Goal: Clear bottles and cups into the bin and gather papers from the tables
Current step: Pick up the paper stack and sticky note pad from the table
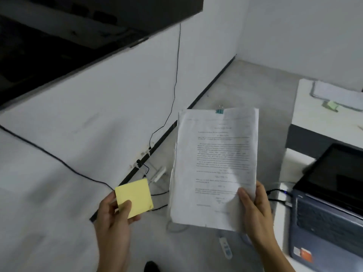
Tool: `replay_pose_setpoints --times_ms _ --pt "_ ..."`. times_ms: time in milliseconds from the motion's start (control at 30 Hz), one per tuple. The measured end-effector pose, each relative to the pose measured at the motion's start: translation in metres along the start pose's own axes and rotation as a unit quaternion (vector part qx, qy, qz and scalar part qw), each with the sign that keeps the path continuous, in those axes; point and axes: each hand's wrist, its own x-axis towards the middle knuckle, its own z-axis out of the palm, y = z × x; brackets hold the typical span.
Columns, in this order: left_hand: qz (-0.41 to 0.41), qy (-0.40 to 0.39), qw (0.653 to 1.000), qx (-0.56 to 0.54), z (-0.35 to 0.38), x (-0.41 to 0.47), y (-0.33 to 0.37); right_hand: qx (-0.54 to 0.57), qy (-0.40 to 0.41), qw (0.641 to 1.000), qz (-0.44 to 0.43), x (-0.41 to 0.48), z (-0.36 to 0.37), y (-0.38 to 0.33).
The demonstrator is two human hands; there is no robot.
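Left hand (pixel 113 214): low and left of centre, its grip clamped on a yellow sticky pad (pixel 134 197), with the thumb on the front face and the fingers behind.
Yellow sticky pad: held up in the air, tilted, just left of the paper stack and not touching it.
Right hand (pixel 255 211): its grip is closed on the lower right corner of a paper stack (pixel 214 167) — thumb across the printed top sheet, fingers behind.
Paper stack: held upright over the floor (pixel 255 85), printed text facing the camera, edges a little uneven; a teal clip (pixel 219 111) shows at its top edge.
Near surface (pixel 294 160): white, at the right, carrying an open laptop (pixel 330 203) with a dark screen.
Far surface (pixel 310 110): white, further right — more papers (pixel 334 91) lie on it, with a small green note (pixel 332 105) just beside them.
Wall: a large dark screen (pixel 59 36) hangs at the upper left; a black cable (pixel 174 75) runs down below it.
Floor: a white power strip (pixel 225 248) lies below the paper stack.
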Motion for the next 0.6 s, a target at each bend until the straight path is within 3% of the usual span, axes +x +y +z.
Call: replay_pose_setpoints --times_ms 333,467,600 --pt "-0.006 -0.234 0.971 0.042 0.183 0.162 0.048 0.040 0.236 0.971 -0.006 0.100 0.019 -0.040" --pt "-0.016 -0.272 0.961 0.057 0.278 0.197 0.034 0.063 0.288 0.955 -0.011 0.176 0.014 -0.026" --pt "-0.024 -0.267 0.961 0.072 0.366 0.232 0.034 0.080 0.282 0.956 0.002 0.271 0.008 -0.025"
